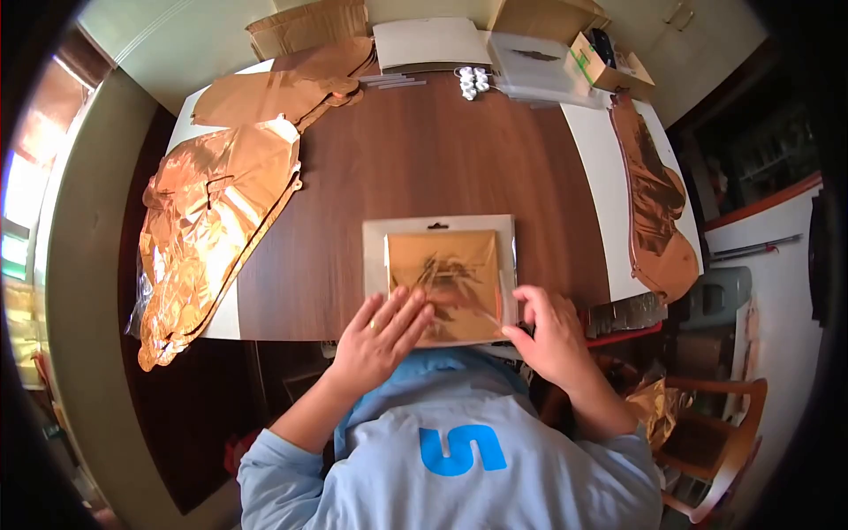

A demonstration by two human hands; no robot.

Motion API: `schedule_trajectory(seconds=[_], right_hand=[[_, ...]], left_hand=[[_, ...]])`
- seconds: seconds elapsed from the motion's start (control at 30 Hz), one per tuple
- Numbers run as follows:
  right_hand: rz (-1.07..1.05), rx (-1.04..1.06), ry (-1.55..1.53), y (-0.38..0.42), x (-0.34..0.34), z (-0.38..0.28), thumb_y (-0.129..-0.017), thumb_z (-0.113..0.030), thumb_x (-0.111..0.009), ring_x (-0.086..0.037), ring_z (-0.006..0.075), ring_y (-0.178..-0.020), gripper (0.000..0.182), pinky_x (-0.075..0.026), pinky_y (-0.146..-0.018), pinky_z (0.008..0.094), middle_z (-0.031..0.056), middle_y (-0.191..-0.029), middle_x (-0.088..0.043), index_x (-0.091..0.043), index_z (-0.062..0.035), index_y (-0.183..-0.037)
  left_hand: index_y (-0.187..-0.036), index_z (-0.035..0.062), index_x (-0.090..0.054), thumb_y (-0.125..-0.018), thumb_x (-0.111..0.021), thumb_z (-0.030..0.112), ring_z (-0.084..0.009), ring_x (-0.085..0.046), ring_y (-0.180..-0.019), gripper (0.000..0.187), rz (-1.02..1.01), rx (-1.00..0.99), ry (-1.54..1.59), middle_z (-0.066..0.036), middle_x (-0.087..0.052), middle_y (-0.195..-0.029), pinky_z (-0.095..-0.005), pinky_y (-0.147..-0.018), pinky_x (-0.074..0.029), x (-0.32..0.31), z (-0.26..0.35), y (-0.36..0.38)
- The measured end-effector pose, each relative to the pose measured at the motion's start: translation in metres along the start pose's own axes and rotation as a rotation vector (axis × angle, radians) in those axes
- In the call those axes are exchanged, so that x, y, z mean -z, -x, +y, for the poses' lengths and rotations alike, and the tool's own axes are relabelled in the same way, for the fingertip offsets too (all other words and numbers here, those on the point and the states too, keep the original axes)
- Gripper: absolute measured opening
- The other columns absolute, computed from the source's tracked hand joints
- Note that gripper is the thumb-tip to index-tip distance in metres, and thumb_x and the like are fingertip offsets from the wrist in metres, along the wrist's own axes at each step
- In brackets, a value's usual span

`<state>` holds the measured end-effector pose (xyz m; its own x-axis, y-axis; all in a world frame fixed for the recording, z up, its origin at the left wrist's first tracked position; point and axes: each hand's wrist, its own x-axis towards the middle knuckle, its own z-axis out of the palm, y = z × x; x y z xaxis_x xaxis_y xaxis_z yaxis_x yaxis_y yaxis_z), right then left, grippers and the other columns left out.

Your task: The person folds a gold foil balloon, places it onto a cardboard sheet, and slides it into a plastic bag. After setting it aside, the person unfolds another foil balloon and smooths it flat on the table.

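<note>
A clear package (376, 249) with a hang hole at its top lies at the table's front edge. Inside it is a folded gold foil sheet (442, 252), shiny and square. My left hand (382, 336) rests flat on the package's lower left, fingers stretched out over the foil. At the lower right my right hand (549, 336) is beside the package, with thumb and index finger at its edge and apart from each other. A thin orange strip shows near the right side of the foil.
Copper foil shapes (221, 194) lie at the left, and another foil piece (649, 194) at the right. White cards (431, 44), clear bags (539, 66), a white clustered item (473, 82) and an open box (614, 66) stand along the back. A wooden chair (742, 442) is at the lower right.
</note>
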<state>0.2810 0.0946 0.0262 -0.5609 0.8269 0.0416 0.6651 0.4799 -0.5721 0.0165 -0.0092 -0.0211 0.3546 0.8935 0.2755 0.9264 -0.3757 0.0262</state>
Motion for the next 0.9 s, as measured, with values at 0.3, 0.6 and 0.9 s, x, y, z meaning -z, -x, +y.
schedule_trajectory(seconds=[0.3, 0.6, 0.9], right_hand=[[-0.221, -0.135, -0.484, 0.029, 0.104, 0.053, -0.087, -0.027, -0.079, -0.062, 0.0128, -0.092, 0.056, -0.051, -0.082, 0.0304, 0.0076, -0.113, -0.066, -0.056, -0.0002, -0.131], [-0.9, -0.614, 0.619, 0.129, 0.142, 0.139, -0.081, -0.01, -0.062, -0.069, 0.0379, -0.096, 0.026, -0.055, -0.086, 0.046, 0.0166, -0.099, -0.072, -0.073, -0.0101, -0.105], [0.571, -0.973, 0.057, 0.184, 0.059, 0.332, -0.09, -0.011, -0.061, -0.064, 0.0439, -0.09, 0.023, -0.051, -0.078, 0.048, 0.0248, -0.092, -0.067, -0.064, -0.0048, -0.111]], left_hand=[[-0.134, 0.0157, -0.06, -0.097, -0.058, 0.021, -0.0223, -0.058, -0.13, 0.038, 0.285, -0.528, 0.267, -0.002, -0.062, -0.138, -0.0409, -0.113, -0.04, 0.025, 0.038, -0.027], [-0.115, 0.012, -0.069, -0.086, -0.066, 0.01, -0.026, -0.066, -0.109, 0.03, 0.264, -0.34, 0.398, -0.011, -0.065, -0.128, -0.0418, -0.095, -0.053, 0.003, 0.02, 0.008], [-0.096, 0.0046, -0.067, -0.072, -0.071, -0.001, -0.0239, -0.067, -0.084, 0.025, 0.18, -0.136, 0.391, -0.01, -0.067, -0.104, -0.0374, -0.075, -0.054, -0.006, 0.004, 0.037]])
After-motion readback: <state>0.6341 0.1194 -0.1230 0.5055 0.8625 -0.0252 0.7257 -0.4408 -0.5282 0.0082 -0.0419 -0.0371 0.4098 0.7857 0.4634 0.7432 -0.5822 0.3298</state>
